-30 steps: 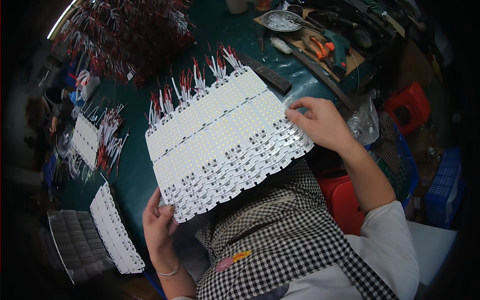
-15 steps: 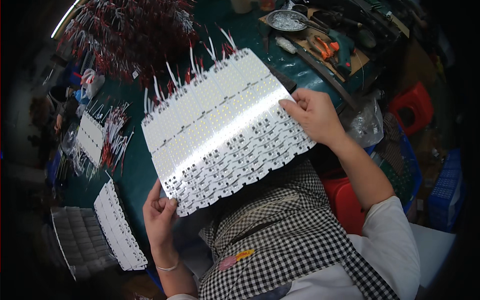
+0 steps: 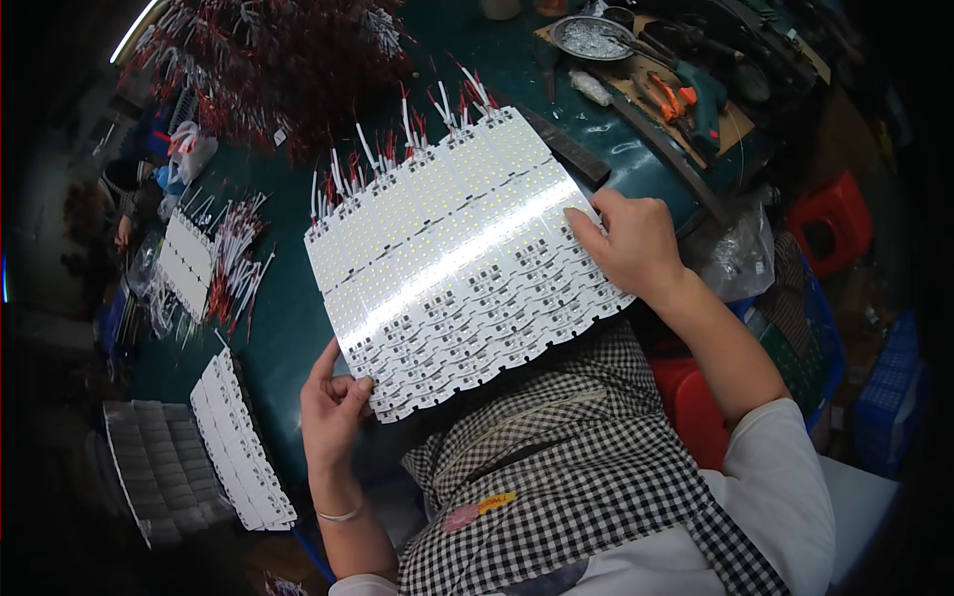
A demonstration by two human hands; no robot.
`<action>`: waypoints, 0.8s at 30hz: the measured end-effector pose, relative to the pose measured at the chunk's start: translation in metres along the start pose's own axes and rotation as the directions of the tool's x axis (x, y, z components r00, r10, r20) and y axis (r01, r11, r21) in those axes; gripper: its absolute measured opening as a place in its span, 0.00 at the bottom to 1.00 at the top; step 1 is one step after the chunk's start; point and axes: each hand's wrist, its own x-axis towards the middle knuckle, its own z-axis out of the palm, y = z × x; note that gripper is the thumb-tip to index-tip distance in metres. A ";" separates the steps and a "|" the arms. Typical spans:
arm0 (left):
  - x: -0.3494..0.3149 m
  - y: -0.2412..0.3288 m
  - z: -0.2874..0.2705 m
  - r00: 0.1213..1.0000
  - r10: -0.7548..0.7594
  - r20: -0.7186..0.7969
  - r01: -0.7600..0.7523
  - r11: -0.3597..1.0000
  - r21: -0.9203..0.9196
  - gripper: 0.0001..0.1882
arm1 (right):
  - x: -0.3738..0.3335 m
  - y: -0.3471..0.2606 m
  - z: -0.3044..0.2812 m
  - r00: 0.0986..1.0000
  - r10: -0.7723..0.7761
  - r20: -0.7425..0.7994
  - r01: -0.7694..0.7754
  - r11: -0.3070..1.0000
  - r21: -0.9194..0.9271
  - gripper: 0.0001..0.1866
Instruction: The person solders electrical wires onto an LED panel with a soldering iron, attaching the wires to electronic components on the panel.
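A wide white LED circuit board panel is held tilted in front of me, dotted with rows of small yellowish LEDs and scalloped along its near edge. Red and white wires stick out from its far edge. My left hand pinches the near left corner, thumb on top and fingers beneath. At the right edge, my right hand grips the panel with its thumb on the face; the other fingers curl partly out of sight. Light glares in a band across the middle of the board.
A big heap of red and white wires covers the far left of the green table. More white boards lie at the left. A metal bowl, orange-handled pliers and a dark metal bar are at the far right. A red stool stands beyond.
The panel and both hands have shifted slightly right in the picture, and so has the table behind. The panel's far edge sits a little lower. Both hands keep their hold.
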 end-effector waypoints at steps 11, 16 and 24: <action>-0.007 0.002 0.007 0.995 -0.032 -0.092 0.057 0.958 0.282 0.34 | -0.004 -0.011 -0.009 0.999 -0.025 0.031 0.030 0.987 -0.158 0.19; -0.014 0.007 0.006 0.979 -0.152 -0.137 0.164 0.984 0.074 0.35 | -0.006 -0.007 -0.011 0.993 0.099 0.067 -0.088 0.986 -0.143 0.19; -0.015 -0.004 -0.004 0.998 -0.055 0.016 0.057 0.972 -0.230 0.42 | -0.005 0.008 -0.022 0.922 0.326 0.209 -0.378 0.874 0.307 0.23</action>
